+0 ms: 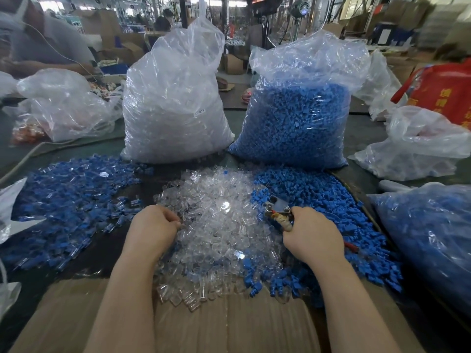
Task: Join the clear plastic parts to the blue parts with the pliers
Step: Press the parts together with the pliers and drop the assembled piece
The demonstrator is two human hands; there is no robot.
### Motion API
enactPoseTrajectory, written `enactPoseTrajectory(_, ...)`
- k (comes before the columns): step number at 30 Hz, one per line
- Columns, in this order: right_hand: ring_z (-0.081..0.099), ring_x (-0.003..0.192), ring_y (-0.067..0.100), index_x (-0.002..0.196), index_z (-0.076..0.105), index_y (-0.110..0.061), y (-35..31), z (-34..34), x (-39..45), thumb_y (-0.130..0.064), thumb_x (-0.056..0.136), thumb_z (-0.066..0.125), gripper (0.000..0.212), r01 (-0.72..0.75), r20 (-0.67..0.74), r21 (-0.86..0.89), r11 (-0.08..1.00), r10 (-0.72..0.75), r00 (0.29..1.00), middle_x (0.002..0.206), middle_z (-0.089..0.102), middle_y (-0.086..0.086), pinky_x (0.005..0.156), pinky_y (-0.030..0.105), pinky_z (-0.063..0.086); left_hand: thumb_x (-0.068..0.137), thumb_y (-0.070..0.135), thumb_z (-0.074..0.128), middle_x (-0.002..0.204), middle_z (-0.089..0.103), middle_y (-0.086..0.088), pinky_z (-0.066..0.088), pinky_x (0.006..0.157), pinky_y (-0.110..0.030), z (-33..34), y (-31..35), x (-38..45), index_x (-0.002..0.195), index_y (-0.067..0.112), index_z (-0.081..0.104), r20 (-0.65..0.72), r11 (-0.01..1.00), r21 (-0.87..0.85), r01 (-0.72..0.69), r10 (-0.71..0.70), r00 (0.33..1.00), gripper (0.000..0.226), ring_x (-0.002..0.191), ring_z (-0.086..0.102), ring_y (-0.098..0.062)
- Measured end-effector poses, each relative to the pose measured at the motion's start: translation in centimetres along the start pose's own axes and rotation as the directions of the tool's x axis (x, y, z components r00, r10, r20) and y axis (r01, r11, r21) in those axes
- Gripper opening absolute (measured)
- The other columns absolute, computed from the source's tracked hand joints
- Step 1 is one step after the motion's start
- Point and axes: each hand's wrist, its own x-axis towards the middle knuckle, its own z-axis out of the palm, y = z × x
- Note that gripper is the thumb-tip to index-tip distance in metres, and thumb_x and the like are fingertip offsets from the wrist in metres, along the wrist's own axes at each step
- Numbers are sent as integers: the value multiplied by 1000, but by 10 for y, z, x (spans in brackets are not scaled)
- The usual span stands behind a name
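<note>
clear parts: small transparent hollow plastic caps heaped in a loose pile (219,233) at table centre, between the two hands; judged very light, stiff, smooth and slippery, thin-walled so likely crushed by a hard squeeze; best pinched one at a time across the body by fingertips
blue parts: small matte blue plastic plugs in a loose heap (313,192) just right of the clear pile, touching it; judged light, rigid, less slippery; likely gripped by the wider end
pliers: metal-headed pliers with red handles, tape wound round one handle (279,212); head is pointed up-left over the seam of the two piles; jaw opening cannot be told
right hand (312,236): fingers curled round the pliers handles, firm hold
left hand (153,225): fingers curled down into the edge of the clear pile; whether a cap is pinched cannot be told, fingertips are hidden
joined pieces: blue-and-clear assembled pieces spread in a wide heap (68,200) at left, well apart from the pliers
stock: tall clear bag of transparent caps (173,98) and bag of blue plugs (298,115) stood behind the piles
front: flattened brown cardboard (229,324) under the forearms
risk: caps judged prone to skid or crack under pliers
</note>
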Motion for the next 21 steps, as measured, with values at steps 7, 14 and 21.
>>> enactPoseTrajectory(7,45,71,22,83,42,-20,-2,2,0,-27,87,57,17,-17,-7,-8,1000,17,1000,79,41,-3,62,33,34,94,21,62,83,62,1,44,66,-33,0,2,-1,83,20,58,-48,997,36,-65,66,997,11,76,58,-16)
enactPoseTrajectory(14,44,70,22,87,42,-21,-3,3,2,-34,90,56,20,-46,-20,-55,997,45,999,77,41,-3,61,32,34,90,25,67,84,68,-1,49,62,-31,1,22,-11,90,22,61,-79,916,-365,-165,146,986,7,73,64,-17)
enactPoseTrajectory(21,42,61,18,82,41,-20,-3,2,1,-26,86,58,19,-23,-25,1,1000,23,999,71,44,-5,54,32,32,91,12,67,82,73,4,54,65,-17,13,51,-26,103,26,70,87,729,-675,-117,236,968,18,69,69,-3)
